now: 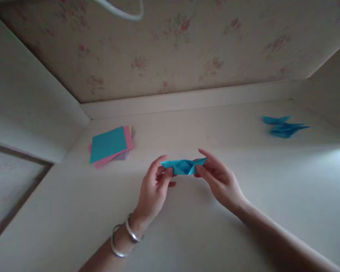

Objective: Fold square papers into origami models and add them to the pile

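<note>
A small blue folded paper boat (184, 167) is held between my two hands above the white tabletop. My left hand (154, 189) pinches its left end, with the thumb on the near side. At the other end, my right hand (219, 181) grips the paper between thumb and fingers, the index finger raised behind it. The boat's middle shows a small pointed peak between folded sides. Fingers behind the paper are partly hidden.
To the left lies a stack of coloured paper squares (109, 144), blue on top with pink, yellow and purple beneath. Folded blue paper shapes (286, 129) rest at the back right. A floral wall (158, 53) rises behind the white table (187, 234).
</note>
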A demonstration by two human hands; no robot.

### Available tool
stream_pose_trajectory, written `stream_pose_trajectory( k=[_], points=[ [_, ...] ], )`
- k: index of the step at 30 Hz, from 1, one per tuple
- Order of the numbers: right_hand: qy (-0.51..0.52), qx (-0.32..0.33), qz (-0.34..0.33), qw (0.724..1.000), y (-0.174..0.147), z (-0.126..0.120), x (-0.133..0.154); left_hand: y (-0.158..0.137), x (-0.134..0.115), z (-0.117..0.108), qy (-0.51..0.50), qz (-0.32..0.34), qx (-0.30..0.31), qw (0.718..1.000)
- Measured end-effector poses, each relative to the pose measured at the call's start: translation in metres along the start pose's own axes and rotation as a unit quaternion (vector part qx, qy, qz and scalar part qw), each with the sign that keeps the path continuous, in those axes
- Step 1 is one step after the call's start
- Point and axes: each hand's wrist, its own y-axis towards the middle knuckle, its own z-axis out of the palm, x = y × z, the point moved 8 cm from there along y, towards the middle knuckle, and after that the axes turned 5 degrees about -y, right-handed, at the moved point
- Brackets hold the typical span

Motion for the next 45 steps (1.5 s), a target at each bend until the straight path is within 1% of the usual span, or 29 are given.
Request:
stream_pose_trajectory(
  k=[2, 5, 8, 13, 15, 17, 19, 21, 23, 24, 26, 28, 31, 39, 45],
  points=[
    [-0.021, 0.001, -0.003, 1.0, 0.003, -0.004, 0.0, -0.002, -0.003, -0.004, 0.051, 0.023, 0.0, 0.998],
    [-0.044, 0.002, 0.004, 0.999, 0.008, -0.009, -0.001, -0.002, -0.005, -0.008, 0.083, 0.033, -0.001, 0.996],
    [-0.053, 0.006, 0.019, 0.998, 0.011, -0.012, -0.004, 0.003, -0.004, -0.01, 0.053, 0.013, 0.001, 0.999],
    [-0.047, 0.012, 0.039, 0.998, 0.014, -0.013, -0.011, 0.009, 0.006, -0.009, -0.029, -0.057, -0.003, 0.998],
    [-0.037, 0.009, 0.049, 0.998, 0.015, -0.013, -0.013, 0.01, 0.01, -0.009, -0.039, -0.073, -0.003, 0.997],
    [-0.034, 0.005, 0.052, 0.998, 0.017, -0.014, -0.013, 0.011, 0.011, -0.01, -0.03, -0.072, 0.0, 0.997],
    [-0.052, 0.001, 0.046, 0.998, 0.019, -0.015, -0.012, 0.011, 0.01, -0.011, 0.013, -0.048, 0.009, 0.999],
    [-0.091, -0.002, 0.029, 0.995, 0.02, -0.017, -0.008, 0.012, 0.001, -0.011, 0.112, 0.023, 0.022, 0.993],
    [-0.141, -0.001, 0.002, 0.99, 0.021, -0.018, -0.003, 0.011, -0.01, -0.008, 0.21, 0.104, 0.037, 0.971],
    [-0.163, 0.003, -0.016, 0.987, 0.022, -0.018, 0.0, 0.01, -0.013, -0.007, 0.241, 0.134, 0.043, 0.96],
    [-0.193, 0.015, -0.049, 0.98, 0.021, -0.017, 0.006, 0.011, -0.015, -0.006, 0.259, 0.162, 0.052, 0.951],
    [-0.206, 0.03, -0.068, 0.976, 0.021, -0.015, 0.01, 0.012, -0.015, -0.006, 0.259, 0.172, 0.056, 0.949],
    [-0.205, 0.037, -0.066, 0.976, 0.02, -0.015, 0.008, 0.014, -0.014, -0.007, 0.264, 0.178, 0.058, 0.946],
    [-0.162, 0.023, -0.052, 0.985, 0.021, -0.019, -0.001, 0.017, -0.012, -0.009, 0.268, 0.174, 0.059, 0.946],
    [-0.159, 0.023, -0.056, 0.985, 0.021, -0.02, 0.0, 0.018, -0.011, -0.011, 0.265, 0.169, 0.059, 0.948]
  ],
)
